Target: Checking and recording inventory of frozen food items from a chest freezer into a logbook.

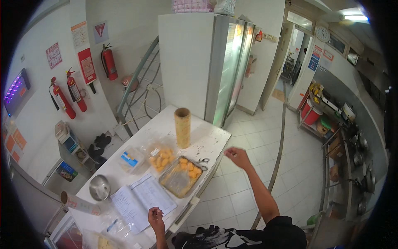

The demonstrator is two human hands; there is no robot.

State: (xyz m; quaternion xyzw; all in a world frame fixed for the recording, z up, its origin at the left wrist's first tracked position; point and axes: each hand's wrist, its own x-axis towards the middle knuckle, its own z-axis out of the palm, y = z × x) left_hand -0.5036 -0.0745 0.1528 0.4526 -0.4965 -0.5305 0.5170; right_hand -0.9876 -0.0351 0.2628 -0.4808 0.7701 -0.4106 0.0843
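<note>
My left hand [156, 215] is raised by the near edge of the white table, beside an open notebook [143, 201]; its fingers are curled in and nothing shows in them. Off the table's right edge, above the floor, my right hand [237, 157] hangs with loosely bent fingers and no visible object. Nearest to it on the table are black-handled scissors [203, 162] and a metal tray [182, 195] of orange-yellow food pieces, partly covered by a clear plastic bag. Behind the tray lies a clear bag of similar pieces [161, 157].
A tall roll of yellowish wrap [183, 128] stands on the white table [211, 133]. A plastic container [130, 159], a metal bowl [100, 187] and another roll [81, 204] lie leftward. Beyond are a glass-door fridge [188, 62], fire extinguishers [109, 62] and kitchen shelves [323, 120].
</note>
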